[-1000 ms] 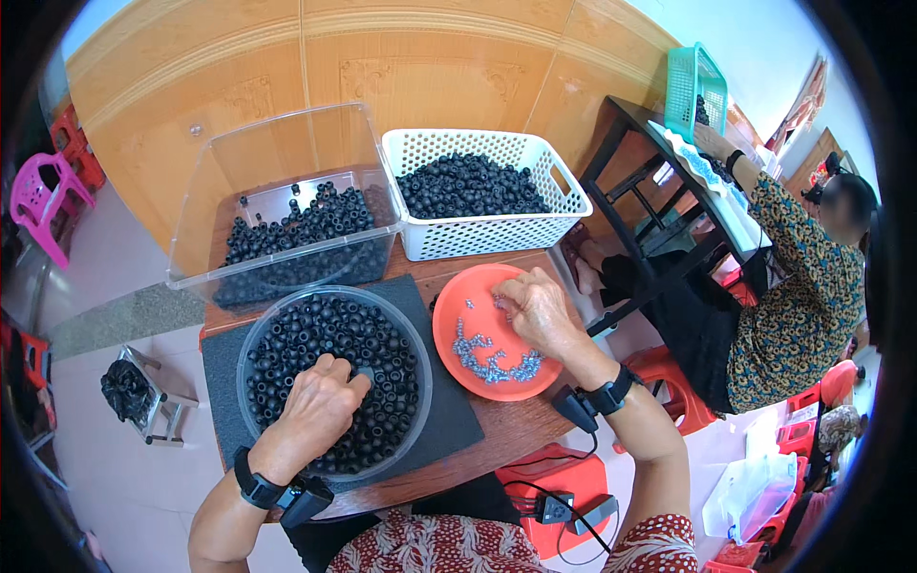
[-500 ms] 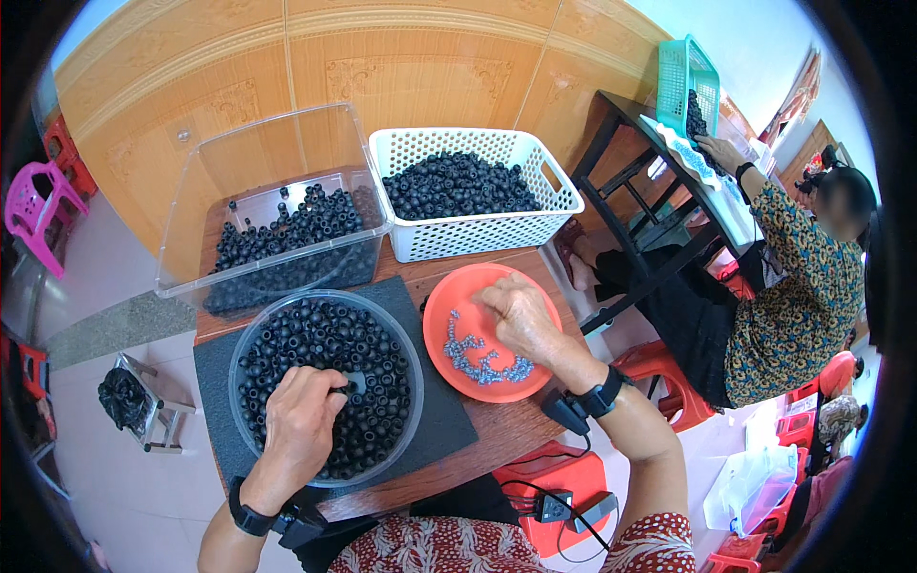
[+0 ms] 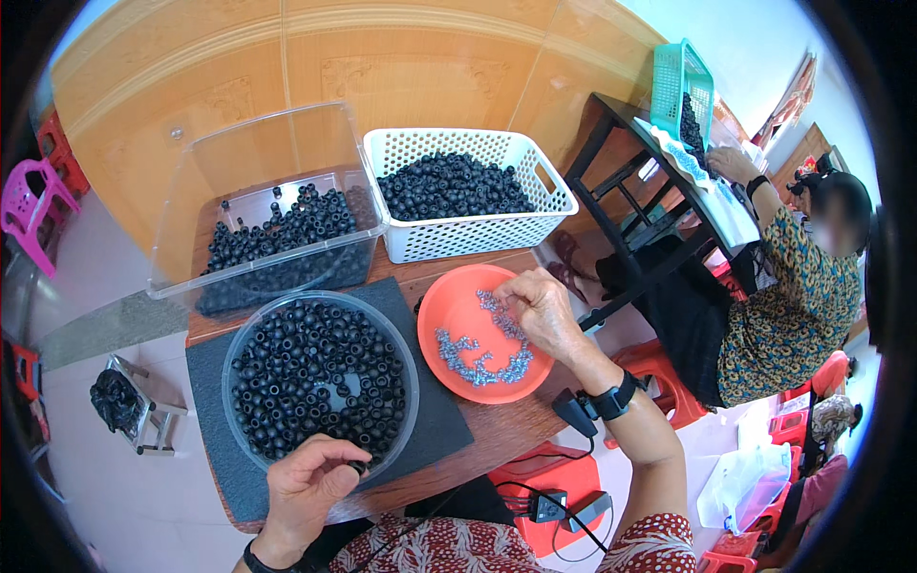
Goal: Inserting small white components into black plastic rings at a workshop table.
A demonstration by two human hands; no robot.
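Observation:
My left hand (image 3: 310, 485) is closed in a pinch on a small black ring-shaped plastic piece (image 3: 358, 466), at the near rim of a round clear tub (image 3: 415, 392). Many loose black pieces (image 3: 306, 353) like it fill the tub, with a bit of pale bottom showing between them. Over the far right part of an orange-red plate (image 3: 458, 315) is my right hand (image 3: 543, 313), its fingertips pinched together at small silvery metal pieces, seemingly screws (image 3: 478, 368). Whether anything is between those fingertips is hidden.
Behind the tub stand a clear rectangular bin (image 3: 172, 263) and a white perforated basket (image 3: 468, 239), both holding black pieces. A dark mat (image 3: 444, 430) lies under the tub on the wooden table (image 3: 382, 497). At right, a person works at another table with a green basket (image 3: 669, 76).
My left hand has moved from inside the tub back to its near rim, with a black piece in its fingers. My right hand has shifted slightly right, fingertips now at the silvery pieces.

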